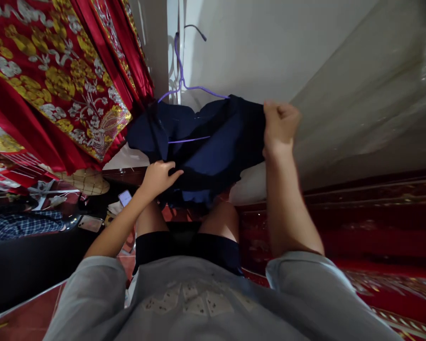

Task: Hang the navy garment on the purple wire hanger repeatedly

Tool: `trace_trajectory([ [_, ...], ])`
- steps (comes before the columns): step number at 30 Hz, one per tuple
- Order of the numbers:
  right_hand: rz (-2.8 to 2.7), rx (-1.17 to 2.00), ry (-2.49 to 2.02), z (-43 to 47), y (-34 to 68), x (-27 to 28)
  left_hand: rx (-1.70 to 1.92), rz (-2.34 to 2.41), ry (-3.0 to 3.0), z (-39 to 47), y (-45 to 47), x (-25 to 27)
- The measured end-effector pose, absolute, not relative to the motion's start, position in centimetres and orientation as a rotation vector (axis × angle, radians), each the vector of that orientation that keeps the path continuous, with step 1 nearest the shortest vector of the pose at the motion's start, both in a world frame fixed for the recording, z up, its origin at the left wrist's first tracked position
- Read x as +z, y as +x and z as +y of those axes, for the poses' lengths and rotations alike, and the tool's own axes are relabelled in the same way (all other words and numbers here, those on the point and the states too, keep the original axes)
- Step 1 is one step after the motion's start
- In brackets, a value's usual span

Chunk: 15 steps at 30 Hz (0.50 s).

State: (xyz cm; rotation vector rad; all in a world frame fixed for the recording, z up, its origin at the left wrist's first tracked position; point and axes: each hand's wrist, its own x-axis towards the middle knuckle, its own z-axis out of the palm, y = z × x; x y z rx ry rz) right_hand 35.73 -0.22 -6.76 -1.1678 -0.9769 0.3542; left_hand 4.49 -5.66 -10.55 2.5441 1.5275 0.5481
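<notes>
A dark navy short-sleeved shirt (213, 158) hangs in front of me on a purple hanger (181, 85), its front parted at the neck. The hanger's bar shows through the opening. On the right, my right hand (282, 125) is closed around the end of one sleeve and holds it out sideways. My left hand (159, 179) lies against the lower front of the shirt, thumb stretched out and apart from the index finger. Its other fingers are partly hidden. The far sleeve droops on the left, next to red cloth.
Red embroidered cloth (67, 80) with gold and silver patterns hangs at the left. Behind the shirt stands a pale wall (248, 47). Phones (90, 223) lie by a black seat (28, 270), near a checked sleeve (24, 225). Dark red carved furniture (369, 232) fills the right.
</notes>
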Motion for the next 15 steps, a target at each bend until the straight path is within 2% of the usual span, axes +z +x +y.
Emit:
trace_trajectory([
  [2, -0.806, 0.035, -1.164, -1.8, 33.6, -7.4, 0.797, 1.563, 2.394, -6.4, 5.1, -11.9],
  [4, -0.711, -0.074, -1.082, -4.1, 30.2, -8.5, 1.047, 1.568, 2.21, -6.8, 6.3, -13.2],
  [5, -0.72, 0.015, -1.032, -5.3, 28.3, -9.4, 1.159, 1.552, 2.113, -7.0, 7.0, -13.9],
  [8, -1.004, 0.698, -1.053, -8.2, 22.9, -12.7, 1.374, 1.445, 1.824, -7.7, 9.0, -15.7],
  [10, -1.06, 0.981, -1.107, -9.1, 20.8, -14.9, 1.437, 1.367, 1.673, -8.4, 9.8, -16.6],
  [12, -1.037, 1.071, -1.147, -9.3, 20.2, -16.2, 1.478, 1.336, 1.592, -9.1, 10.3, -17.2],
  [15, -1.091, 1.045, -1.186, -9.1, 21.0, -16.5, 1.508, 1.357, 1.542, -9.8, 10.3, -17.5],
])
